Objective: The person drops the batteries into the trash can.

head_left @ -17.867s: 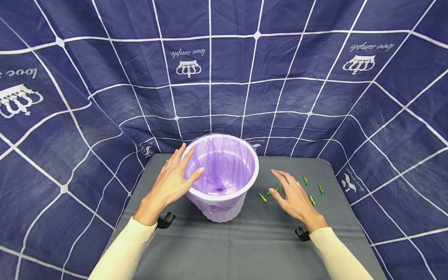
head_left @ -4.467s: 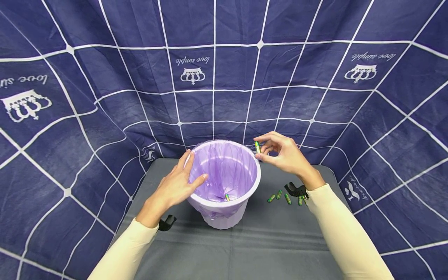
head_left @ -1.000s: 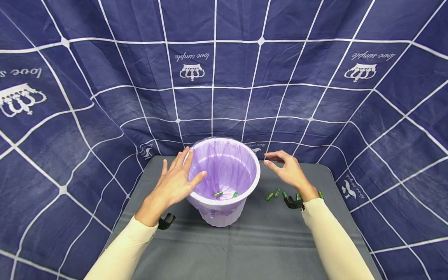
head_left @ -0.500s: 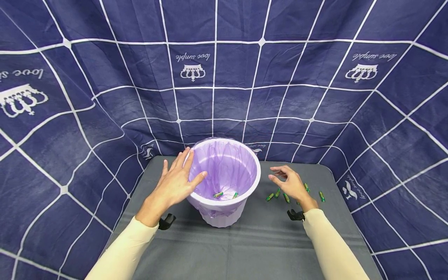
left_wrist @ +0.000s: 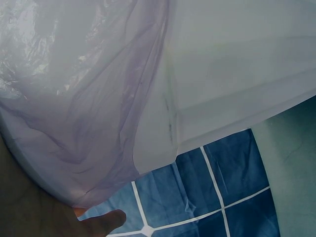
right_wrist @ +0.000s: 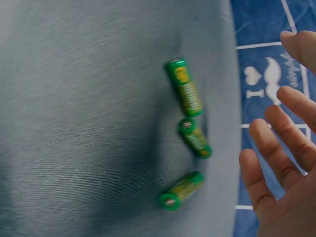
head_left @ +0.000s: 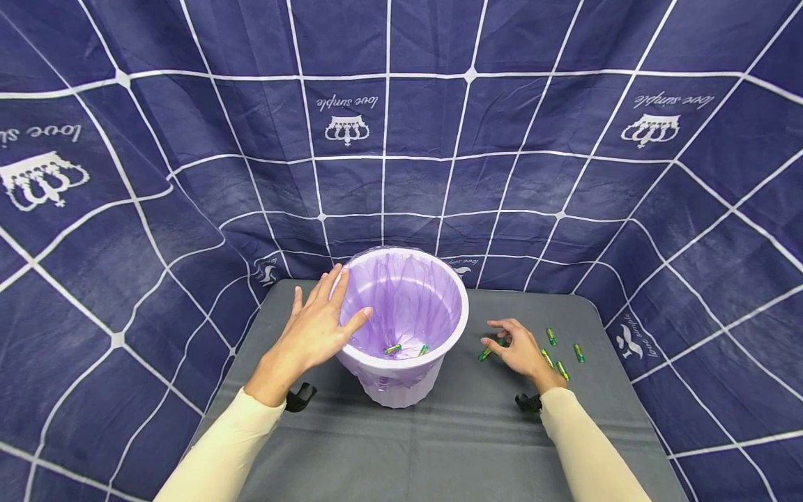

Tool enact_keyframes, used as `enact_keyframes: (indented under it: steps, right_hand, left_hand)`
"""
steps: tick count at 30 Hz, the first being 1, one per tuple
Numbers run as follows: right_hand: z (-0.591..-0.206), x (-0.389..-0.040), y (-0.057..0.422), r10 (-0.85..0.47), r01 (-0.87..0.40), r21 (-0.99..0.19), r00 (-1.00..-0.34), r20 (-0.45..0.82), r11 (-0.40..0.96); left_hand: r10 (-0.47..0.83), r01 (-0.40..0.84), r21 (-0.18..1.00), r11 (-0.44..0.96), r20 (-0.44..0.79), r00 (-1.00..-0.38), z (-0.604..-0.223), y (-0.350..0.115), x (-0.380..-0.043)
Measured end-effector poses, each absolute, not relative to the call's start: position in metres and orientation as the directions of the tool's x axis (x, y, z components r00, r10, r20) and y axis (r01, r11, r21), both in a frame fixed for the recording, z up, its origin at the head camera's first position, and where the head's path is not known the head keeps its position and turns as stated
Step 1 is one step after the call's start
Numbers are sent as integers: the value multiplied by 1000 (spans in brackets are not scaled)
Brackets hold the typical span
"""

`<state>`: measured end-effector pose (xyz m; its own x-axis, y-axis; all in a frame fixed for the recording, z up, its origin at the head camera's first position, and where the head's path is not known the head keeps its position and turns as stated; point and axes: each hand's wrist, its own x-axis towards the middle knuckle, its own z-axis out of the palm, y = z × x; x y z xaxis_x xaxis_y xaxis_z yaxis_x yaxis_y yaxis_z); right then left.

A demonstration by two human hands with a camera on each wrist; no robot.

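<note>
A white bin (head_left: pixel 401 392) with a purple plastic liner (head_left: pixel 366 293) stands on the grey table. Two green-and-gold batteries lie at its bottom, one left (head_left: pixel 392 348) and one right (head_left: pixel 423 350). My left hand (head_left: pixel 310 331) rests at the bin's left rim, fingers straight and spread; the left wrist view shows mostly liner and bin wall (left_wrist: pixel 222 74). To the bin's right, my right hand (head_left: pixel 521 351) is low over the loose batteries, fingers slightly bent and holding nothing. One battery (head_left: pixel 485 354) shows by its thumb. The right wrist view has three batteries, the uppermost (right_wrist: pixel 183 88) upright in frame.
Further right on the table lie more batteries, one at the back (head_left: pixel 551 337), one outermost (head_left: pixel 578 353) and one nearer the wrist (head_left: pixel 562 370). A blue checked cloth (head_left: pixel 414 181) walls in the table (head_left: pixel 351 453) behind and at both sides.
Earlier the bin held no batteries; then one, with another pinched in my right hand; now two. Over the last second my right hand moves from beside the rim down to the loose batteries.
</note>
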<state>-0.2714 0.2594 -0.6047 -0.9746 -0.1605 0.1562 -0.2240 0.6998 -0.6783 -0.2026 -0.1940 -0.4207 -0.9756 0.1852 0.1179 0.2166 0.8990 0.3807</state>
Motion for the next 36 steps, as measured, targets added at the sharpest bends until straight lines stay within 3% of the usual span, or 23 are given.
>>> enact_keyframes:
  steps: [8,18,36]
  right_hand:
    - [-628,-268,260,-183,-258,-605,-966,183,753]
    - [-640,-264,260,-178,-224,-589,-975,136,776]
    - [-654,-261,252,-164,-238,-553,-970,181,798]
  left_hand:
    - [180,213,382,899,120,-976,-420,-193,-203]
    - [177,206,385,900,111,-978,-418,-192,-202]
    - [173,205,380,902,117,-978,-421,-192,-202]
